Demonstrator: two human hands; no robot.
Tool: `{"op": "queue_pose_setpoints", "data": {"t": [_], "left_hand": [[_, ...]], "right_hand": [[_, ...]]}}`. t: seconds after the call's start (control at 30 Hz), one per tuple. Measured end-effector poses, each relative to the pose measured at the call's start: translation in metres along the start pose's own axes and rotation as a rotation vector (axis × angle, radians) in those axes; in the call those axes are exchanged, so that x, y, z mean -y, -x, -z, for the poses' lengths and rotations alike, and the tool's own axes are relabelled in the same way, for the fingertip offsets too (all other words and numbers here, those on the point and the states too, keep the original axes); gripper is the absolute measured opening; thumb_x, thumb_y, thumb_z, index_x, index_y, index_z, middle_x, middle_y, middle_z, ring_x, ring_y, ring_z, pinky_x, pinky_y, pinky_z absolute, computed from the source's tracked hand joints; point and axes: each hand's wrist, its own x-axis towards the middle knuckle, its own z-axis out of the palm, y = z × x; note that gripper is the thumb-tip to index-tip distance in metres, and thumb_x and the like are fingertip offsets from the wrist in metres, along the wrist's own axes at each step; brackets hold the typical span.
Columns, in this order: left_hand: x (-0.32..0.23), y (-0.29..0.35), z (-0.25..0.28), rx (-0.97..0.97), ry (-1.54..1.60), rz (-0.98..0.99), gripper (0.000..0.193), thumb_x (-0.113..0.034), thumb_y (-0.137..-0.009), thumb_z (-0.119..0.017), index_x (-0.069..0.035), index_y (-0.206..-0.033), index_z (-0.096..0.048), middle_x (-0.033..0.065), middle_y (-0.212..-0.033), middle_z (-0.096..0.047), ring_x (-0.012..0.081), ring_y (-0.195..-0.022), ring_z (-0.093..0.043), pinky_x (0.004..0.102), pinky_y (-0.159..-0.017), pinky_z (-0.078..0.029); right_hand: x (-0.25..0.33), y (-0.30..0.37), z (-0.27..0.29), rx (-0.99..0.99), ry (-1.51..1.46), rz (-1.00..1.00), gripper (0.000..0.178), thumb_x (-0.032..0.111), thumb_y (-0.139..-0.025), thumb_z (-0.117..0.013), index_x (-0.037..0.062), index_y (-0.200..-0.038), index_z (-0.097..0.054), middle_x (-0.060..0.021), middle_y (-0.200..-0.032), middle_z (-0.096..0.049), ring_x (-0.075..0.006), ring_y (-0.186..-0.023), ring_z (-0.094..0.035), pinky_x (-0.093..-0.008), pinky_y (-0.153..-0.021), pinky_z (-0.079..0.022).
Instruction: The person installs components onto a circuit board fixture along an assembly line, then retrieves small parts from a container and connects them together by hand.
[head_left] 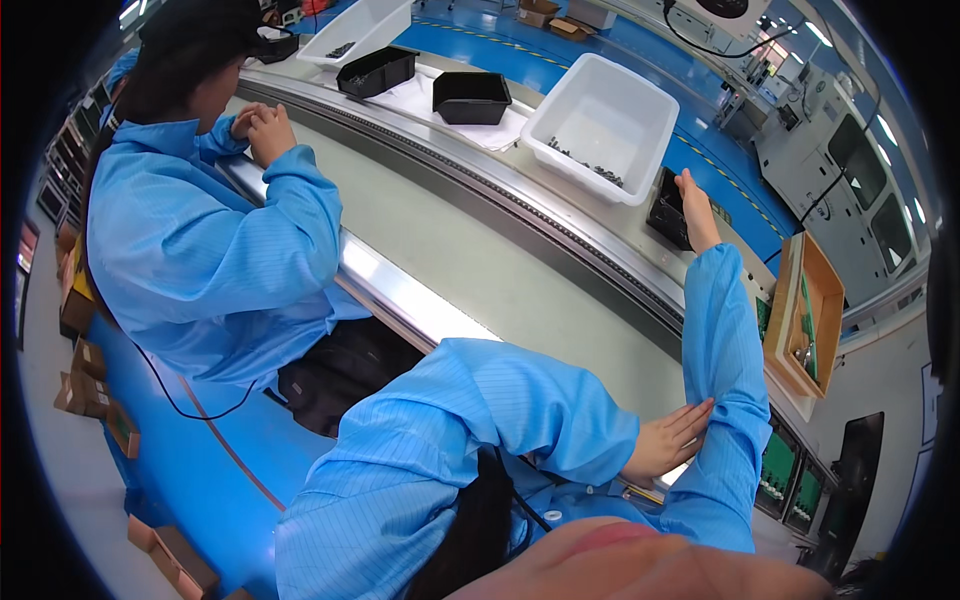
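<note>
My right arm stretches forward across the conveyor, and my right hand (697, 211) is at the edge of a small black bin (667, 212). That hand shows edge-on with its fingers stretched out; whether they touch the bin's rim I cannot tell. My left hand (668, 441) lies across my right forearm, fingers extended over the blue sleeve (722, 345), holding nothing visible. Just beyond the conveyor belt (470, 235), left of my right hand, stands a large white tub (630, 105) with small dark parts along its near side.
At the left a co-worker in a blue coat (200, 240) holds both hands together over the line. Two black bins (378, 70) (472, 97) and another white tub (355, 30) stand along the far side. A carton (820, 310) with green boards sits at the right.
</note>
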Motion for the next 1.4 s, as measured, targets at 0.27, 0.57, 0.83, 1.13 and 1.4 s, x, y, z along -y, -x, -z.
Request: {"op": "queue_pose_setpoints", "data": {"t": [0.27, 0.57, 0.83, 1.13, 1.4], "left_hand": [[0.106, -0.028, 0.103, -0.656, 0.062, 0.059, 0.005, -0.009, -0.073, -0.055, -0.005, -0.075, -0.055, 0.0105, -0.073, -0.056, 0.0247, -0.062, -0.052, 0.0339, -0.06, -0.043], [0.225, 0.043, 0.19, -1.367, 0.32, 0.981, 0.023, -0.012, -0.083, -0.044, 0.001, -0.101, -0.05, 0.0141, -0.092, -0.055, 0.0227, -0.083, -0.051, 0.0303, -0.078, -0.041], [0.235, 0.045, 0.182, -1.284, 0.398, 1.168, 0.036, -0.014, -0.082, -0.042, 0.002, -0.114, -0.04, 0.0214, -0.112, -0.041, 0.0292, -0.098, -0.045, 0.0356, -0.085, -0.038], [0.236, 0.042, 0.178, -1.212, 0.305, 1.356, 0.038, -0.015, -0.081, -0.046, 0.002, -0.114, -0.04, 0.0231, -0.116, -0.036, 0.0335, -0.102, -0.041, 0.0388, -0.091, -0.035], [0.243, 0.033, 0.165, -1.05, 0.118, 1.272, 0.036, -0.014, -0.079, -0.049, 0.002, -0.111, -0.041, 0.0226, -0.116, -0.035, 0.0345, -0.103, -0.04, 0.0402, -0.091, -0.035]], "right_hand": [[0.003, -0.043, -0.006, 0.214, 0.48, 0.222, 0.042, 0.031, -0.091, -0.044, -0.0006, -0.117, -0.051, -0.0125, -0.12, -0.054, -0.0264, -0.109, -0.051, -0.031, -0.092, -0.039], [-0.003, 0.023, -0.094, 0.209, 1.066, 0.686, 0.021, 0.018, -0.088, -0.047, 0.0062, -0.098, -0.06, -0.003, -0.097, -0.065, -0.0275, -0.077, -0.06, -0.0333, -0.07, -0.043], [-0.032, 0.036, -0.097, 0.041, 1.061, 0.905, 0.014, 0.02, -0.086, -0.051, 0.0103, -0.089, -0.06, 0.0013, -0.094, -0.065, -0.0236, -0.073, -0.06, -0.032, -0.064, -0.042], [-0.056, 0.015, -0.097, 0.202, 1.007, 0.68, 0.023, 0.019, -0.082, -0.055, 0.0126, -0.104, -0.057, -0.0008, -0.106, -0.058, -0.025, -0.084, -0.058, -0.033, -0.076, -0.045], [-0.08, -0.021, -0.09, 0.127, 0.895, 0.488, 0.037, 0.021, -0.078, -0.061, 0.0089, -0.112, -0.053, -0.0108, -0.111, -0.05, -0.0305, -0.097, -0.051, -0.036, -0.084, -0.044]]}}
